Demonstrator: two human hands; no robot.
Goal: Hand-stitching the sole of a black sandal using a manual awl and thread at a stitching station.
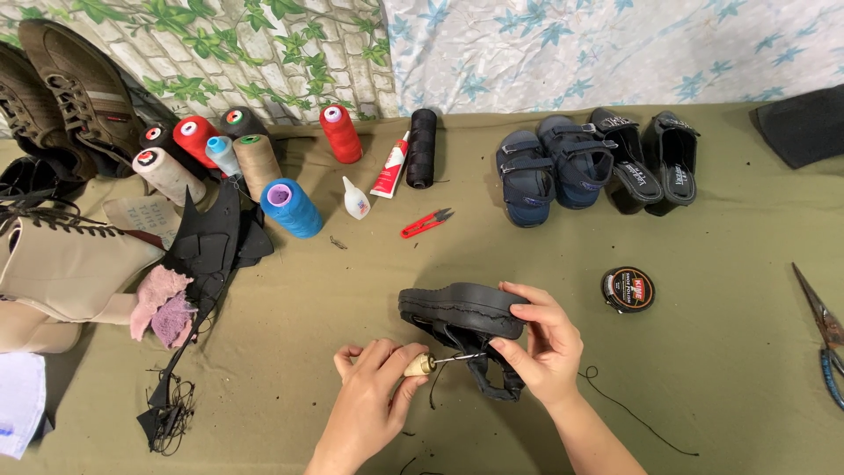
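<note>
Head camera looks down on an olive-green cloth point(730, 290) that covers the whole work surface, so small parts and thread ends show up against it.

At the far left of the frame lies a tall cream lace-up boot point(61, 264) on its side, with brown shoes point(61, 88) leaning on the wall above it, pushed out of the way of the hands. In the upper right, two blue sandals point(549, 167) and two black slides point(651, 158) stand side by side.

Low in the centre, the black sandal point(462, 308) is turned on its edge, sole up, straps hanging down. The right hand point(541, 343) is wrapped over the sole's end, thumb and fingers closed around it, which steadies it and opens the strap to the tool. The left hand point(374, 396) is curled around the wooden handle of an awl point(431, 362), its metal tip pointing right into the strap beside the right thumb; a dark thread point(633, 413) trails off to the lower right.

Thread cones point(255, 163) cluster in the upper left, within reach. Smaller items sit between: a round polish tin point(628, 289), red thread snips point(426, 223), a glue bottle point(355, 199), and scissors point(822, 339) at the right edge.
</note>
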